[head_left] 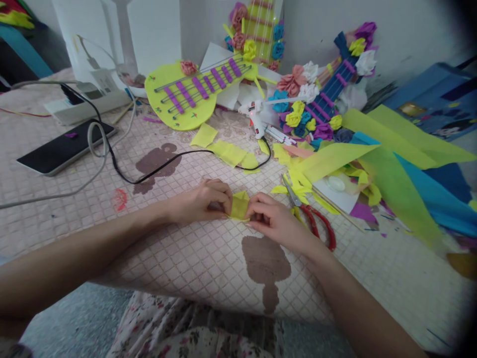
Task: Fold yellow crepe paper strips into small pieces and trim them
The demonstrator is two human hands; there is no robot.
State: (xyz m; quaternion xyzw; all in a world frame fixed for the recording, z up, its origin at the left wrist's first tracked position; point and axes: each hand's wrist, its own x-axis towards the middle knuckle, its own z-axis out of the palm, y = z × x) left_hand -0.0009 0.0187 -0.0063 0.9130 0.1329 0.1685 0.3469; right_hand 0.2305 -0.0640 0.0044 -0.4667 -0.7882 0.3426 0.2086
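Note:
A small piece of yellow crepe paper (239, 206) is stretched between my two hands, just above the table's near part. My left hand (208, 200) pinches its left edge, fingers curled. On the other side my right hand (271, 219) pinches the right edge and lower corner. Fingertips cover both ends of the paper. Scissors with red handles (315, 219) lie right beside my right hand, blades pointing away. Beyond my hands, several cut yellow paper pieces (229, 151) lie in a row, with a white glue gun (256, 122) behind them.
A yellow paper guitar (182, 94) and a blue one (333, 94) with paper flowers rest at the back. Yellow and blue paper sheets (395, 174) spread over the right side. A black phone (67, 146), power strip (89, 104) and looping cables (112, 154) occupy the left.

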